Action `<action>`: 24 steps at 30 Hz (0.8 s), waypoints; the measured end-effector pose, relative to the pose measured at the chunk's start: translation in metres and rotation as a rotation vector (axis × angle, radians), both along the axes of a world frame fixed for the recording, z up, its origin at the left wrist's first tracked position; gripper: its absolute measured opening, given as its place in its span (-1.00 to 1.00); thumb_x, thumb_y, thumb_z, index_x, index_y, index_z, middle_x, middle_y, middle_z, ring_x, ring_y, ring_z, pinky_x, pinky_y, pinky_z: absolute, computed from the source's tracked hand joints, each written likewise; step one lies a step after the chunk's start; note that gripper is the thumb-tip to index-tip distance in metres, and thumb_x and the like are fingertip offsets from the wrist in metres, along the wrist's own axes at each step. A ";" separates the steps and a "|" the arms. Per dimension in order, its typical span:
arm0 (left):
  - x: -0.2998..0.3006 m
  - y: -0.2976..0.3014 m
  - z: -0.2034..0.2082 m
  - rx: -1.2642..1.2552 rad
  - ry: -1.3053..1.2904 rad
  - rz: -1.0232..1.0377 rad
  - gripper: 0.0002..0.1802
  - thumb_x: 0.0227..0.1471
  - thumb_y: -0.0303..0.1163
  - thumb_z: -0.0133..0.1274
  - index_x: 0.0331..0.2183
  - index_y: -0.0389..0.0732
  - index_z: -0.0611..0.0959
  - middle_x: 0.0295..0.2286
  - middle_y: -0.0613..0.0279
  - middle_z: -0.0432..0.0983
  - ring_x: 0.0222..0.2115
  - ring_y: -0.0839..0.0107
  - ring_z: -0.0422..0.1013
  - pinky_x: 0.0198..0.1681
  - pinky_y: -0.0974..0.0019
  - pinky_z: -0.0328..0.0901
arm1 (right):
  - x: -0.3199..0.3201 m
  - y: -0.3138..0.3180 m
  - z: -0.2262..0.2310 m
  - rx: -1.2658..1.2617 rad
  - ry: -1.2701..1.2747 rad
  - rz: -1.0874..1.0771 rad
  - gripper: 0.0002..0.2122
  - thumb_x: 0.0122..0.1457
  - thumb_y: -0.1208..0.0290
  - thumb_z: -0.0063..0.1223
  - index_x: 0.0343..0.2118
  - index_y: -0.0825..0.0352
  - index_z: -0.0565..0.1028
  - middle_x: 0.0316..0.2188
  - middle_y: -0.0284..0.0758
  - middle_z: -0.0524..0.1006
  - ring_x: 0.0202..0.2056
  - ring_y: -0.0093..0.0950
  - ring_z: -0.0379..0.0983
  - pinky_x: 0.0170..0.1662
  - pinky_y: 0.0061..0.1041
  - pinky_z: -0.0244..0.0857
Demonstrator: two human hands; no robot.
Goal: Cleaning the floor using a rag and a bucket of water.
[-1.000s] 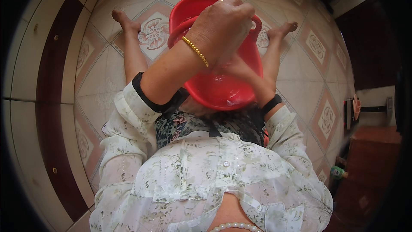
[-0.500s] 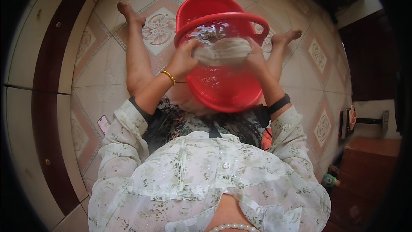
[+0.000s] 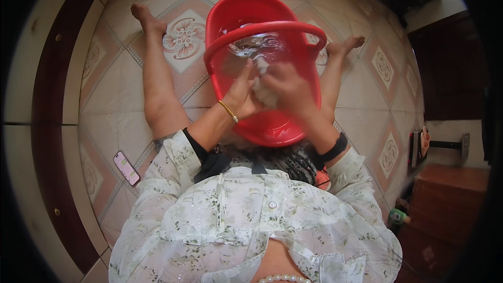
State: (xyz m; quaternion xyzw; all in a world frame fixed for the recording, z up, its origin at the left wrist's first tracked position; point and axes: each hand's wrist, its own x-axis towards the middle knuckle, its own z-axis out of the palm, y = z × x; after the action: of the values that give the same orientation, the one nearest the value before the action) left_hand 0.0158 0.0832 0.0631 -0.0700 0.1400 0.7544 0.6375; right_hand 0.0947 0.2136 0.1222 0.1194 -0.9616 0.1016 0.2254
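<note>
One red oval plastic tub (image 3: 251, 8) holds water (image 3: 247, 48). Above it, my left hand (image 3: 240, 95) clasps one bunched whitish cloth (image 3: 263, 93) against my right hand (image 3: 288, 83), whose grip is too blurred to tell.

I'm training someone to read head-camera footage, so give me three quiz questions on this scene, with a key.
1. What colour is the basin?
A) blue
B) red
C) green

2. True or false: the phone lies on the tiled floor to the person's left.

3. Fill in: between the left hand and the blurred right hand is a bunched, pale ____.

Key:
1. B
2. True
3. cloth
</note>
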 end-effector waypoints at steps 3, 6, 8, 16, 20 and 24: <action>0.006 0.014 -0.016 -0.088 0.042 0.122 -0.57 0.08 0.00 0.01 -0.15 -0.12 0.48 -0.24 0.19 0.49 -0.19 0.25 0.45 -0.07 0.07 0.36 | 0.014 -0.012 -0.007 0.013 -0.072 0.045 -0.68 -0.18 0.58 0.07 -0.27 0.20 0.45 -0.27 -0.34 0.40 -0.22 -0.32 0.39 -0.35 -0.42 0.41; 0.006 0.012 -0.025 -0.107 -0.048 0.138 -0.77 0.04 -0.25 0.09 -0.26 -0.13 0.50 -0.31 0.22 0.50 -0.24 0.31 0.46 -0.11 0.14 0.39 | 0.014 0.001 -0.008 -0.401 -0.382 0.127 -0.40 -0.15 0.76 0.00 0.05 0.23 0.29 -0.11 -0.25 0.39 -0.04 -0.24 0.35 -0.03 -0.38 0.32; 0.006 0.014 -0.041 -0.179 -0.039 0.193 -0.77 0.01 -0.34 0.05 -0.24 -0.17 0.50 -0.30 0.19 0.50 -0.26 0.31 0.47 -0.12 0.13 0.40 | 0.025 0.006 -0.013 -0.609 -0.410 0.136 -0.43 -0.13 0.78 -0.03 0.04 0.27 0.29 -0.09 -0.26 0.39 -0.02 -0.30 0.35 0.02 -0.39 0.28; -0.006 0.018 -0.022 -0.063 -0.070 0.239 -0.57 0.01 -0.35 -0.07 -0.05 -0.29 0.41 -0.24 0.06 0.49 -0.28 0.17 0.47 -0.21 0.07 0.40 | 0.025 0.025 -0.022 -1.766 -0.051 -0.205 -0.57 0.07 0.55 0.05 0.02 0.29 0.23 -0.08 -0.26 0.36 -0.03 -0.43 0.31 -0.02 -0.36 0.27; 0.002 0.017 0.000 0.035 -0.157 0.226 -0.55 0.06 -0.33 -0.17 0.00 -0.29 0.37 -0.19 -0.01 0.46 -0.28 0.18 0.46 -0.23 0.11 0.40 | 0.021 0.038 -0.056 -2.089 -0.275 -0.405 -0.41 0.02 0.13 0.21 0.06 0.18 0.19 -0.10 -0.23 0.36 -0.08 -0.37 0.32 -0.08 -0.12 0.31; 0.016 0.020 0.011 0.224 -0.277 0.181 -0.55 0.08 -0.33 -0.20 0.01 -0.26 0.36 -0.15 -0.11 0.41 -0.30 0.20 0.44 -0.27 0.17 0.41 | 0.005 0.016 -0.073 -2.362 -0.313 -0.178 -0.37 -0.11 -0.20 0.17 -0.07 0.17 0.37 -0.21 -0.24 0.47 -0.19 -0.32 0.44 -0.13 -0.20 0.41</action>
State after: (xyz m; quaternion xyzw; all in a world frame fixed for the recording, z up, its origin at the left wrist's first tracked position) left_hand 0.0319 0.1036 0.0737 -0.1138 -0.0407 0.8026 0.5842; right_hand 0.0997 0.2292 0.0491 -0.2422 -0.2958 0.9204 0.0823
